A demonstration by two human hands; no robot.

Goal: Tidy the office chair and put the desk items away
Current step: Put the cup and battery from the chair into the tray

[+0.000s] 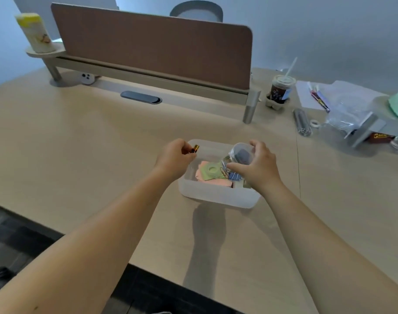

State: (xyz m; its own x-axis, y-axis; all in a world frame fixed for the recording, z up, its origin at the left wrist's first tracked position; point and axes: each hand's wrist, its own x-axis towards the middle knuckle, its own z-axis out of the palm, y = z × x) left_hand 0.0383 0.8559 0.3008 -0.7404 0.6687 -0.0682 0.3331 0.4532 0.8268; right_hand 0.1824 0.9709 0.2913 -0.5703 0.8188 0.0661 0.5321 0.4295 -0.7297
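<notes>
A translucent white bin [216,198] sits on the wooden desk [80,143] in front of me. Inside lie pink and green sticky notes [207,175], a tape roll [212,169] and blue binder clips [234,176]. My right hand [259,166] grips a small clear container [241,154], tilted on its side over the bin with its mouth facing down-left; clips hang at its opening. My left hand [175,158] hovers at the bin's left rim, closed around a small battery [195,148] whose end sticks out.
A brown divider panel [152,48] runs across the back. An iced drink cup [280,89] stands right of it, with pens [319,98], a clear tube [302,122], plastic bags [347,105] and a tape roll [314,123] further right. A wipes canister [36,34] stands back left.
</notes>
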